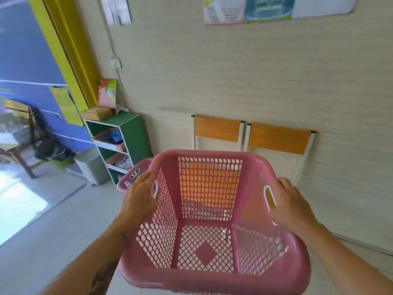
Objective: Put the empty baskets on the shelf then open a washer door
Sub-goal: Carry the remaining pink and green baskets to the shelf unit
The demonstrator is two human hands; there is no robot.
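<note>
An empty pink plastic basket [204, 277] with lattice walls fills the lower middle of the view, held up in front of me. My left hand [138, 199] grips its left rim at the handle slot, and my right hand [291, 205] grips the right rim by the other slot. A second pink basket [130, 177] peeks out behind the left rim, lower down. A green shelf unit [133, 133] with white-edged shelves stands against the wall at the left, holding pink baskets and cloth. No washer is in view.
Two orange-backed chairs [217, 128] [278, 138] stand against the beige wall ahead. A grey bin [91, 165] sits left of the shelf, boxes [107, 92] rest on top. An open doorway with a yellow frame [70, 50] lies far left, with pale floor [53, 220] between.
</note>
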